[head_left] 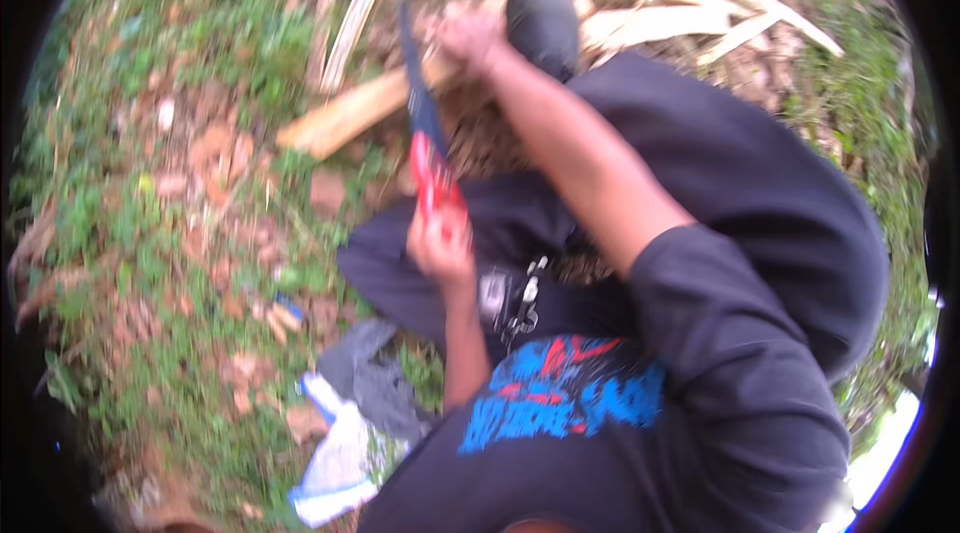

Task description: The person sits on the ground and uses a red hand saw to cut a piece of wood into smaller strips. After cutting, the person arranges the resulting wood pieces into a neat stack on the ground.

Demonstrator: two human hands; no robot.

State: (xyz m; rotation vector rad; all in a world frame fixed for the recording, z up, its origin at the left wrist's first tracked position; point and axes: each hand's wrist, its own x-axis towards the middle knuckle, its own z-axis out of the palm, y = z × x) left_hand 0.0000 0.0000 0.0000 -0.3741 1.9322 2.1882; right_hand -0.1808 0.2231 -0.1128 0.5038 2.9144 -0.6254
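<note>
A red-handled blade [426,128] is held in the left hand [441,245], whose fingers are closed round the grip; the dark blade is pointed up and away from the body, and it is seen to cross a plank [350,118]; whether the edge is touching the wood cannot be told through the blur. The plank is laid at a slant over the ground [210,158], its near end set to the left of the blade; it is met by the right hand [470,37] just to the right of the blade, but whether that hand is wrapped round the wood or only pressed on it cannot be told. Just beside the right hand a dark rounded object [543,28] is seen; beyond it, strips of pale wood [655,26] are scattered and crossed over one another. The legs are covered by dark trousers [760,163] and are bent; the dark shirt [600,473] is printed in blue and red. To the left of the body, a grey cloth [375,378] and a white sheet [340,458] edged in blue are spread; the ground is strewn with grass and brown leaves.
</note>
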